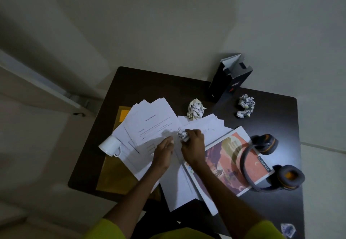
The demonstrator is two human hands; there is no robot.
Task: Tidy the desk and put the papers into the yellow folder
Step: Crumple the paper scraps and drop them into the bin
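Note:
Several white printed papers (pixel 149 124) lie fanned across the middle of the dark desk (pixel 187 87). Under their left side lies the yellow folder (pixel 112 173), mostly covered. My right hand (pixel 192 147) is shut on a small crumpled paper ball (pixel 182 135) just above the sheets. Beside it, my left hand (pixel 164 152) hovers over the papers with fingers straight and apart, holding nothing. A second crumpled ball (pixel 195 109) rests behind the papers, and a third (pixel 246 105) lies further right.
A white mug (pixel 110 146) lies tipped on the papers' left edge. A notebook with a pink cover (pixel 230 162) has dark headphones (pixel 269 163) across it. An open black box (pixel 229 78) stands at the back. Another crumpled scrap (pixel 288 229) sits at the front right corner.

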